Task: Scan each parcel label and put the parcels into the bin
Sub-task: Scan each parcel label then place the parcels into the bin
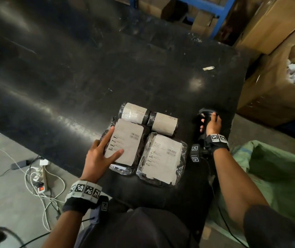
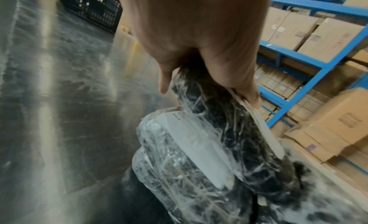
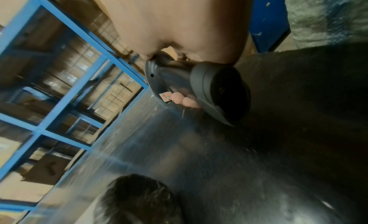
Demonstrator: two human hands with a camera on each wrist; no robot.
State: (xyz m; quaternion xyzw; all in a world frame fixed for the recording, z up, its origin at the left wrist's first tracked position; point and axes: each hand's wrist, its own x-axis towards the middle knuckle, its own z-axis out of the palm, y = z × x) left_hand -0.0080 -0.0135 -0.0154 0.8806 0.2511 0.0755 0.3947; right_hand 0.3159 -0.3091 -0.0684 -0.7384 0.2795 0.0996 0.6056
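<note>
Four black film-wrapped parcels with white labels lie on the black table [image 1: 107, 68]. Two are rolled, one at the back left [image 1: 136, 111] and one at the back right [image 1: 163, 124]. The other two lie flat in front. My left hand [image 1: 113, 142] holds the left flat parcel [image 1: 130, 145] at its near left edge, thumb on the label and index finger along its side. The wrist view shows that parcel [image 2: 219, 117] pinched by my left hand [image 2: 199, 38]. The right flat parcel [image 1: 162, 158] lies untouched. My right hand [image 1: 208, 122] grips a black barcode scanner [image 1: 204, 113] resting on the table, also shown as the scanner [image 3: 199, 82].
A green sack [image 1: 277, 167] stands open at my right, below the table edge. A large cardboard box [image 1: 268, 97] with paper scraps sits beyond it. Blue shelving [image 1: 214, 8] with cartons lines the back. A black crate [image 2: 93, 7] sits far up the table. Cables and a power strip [image 1: 41, 185] lie on the floor at left.
</note>
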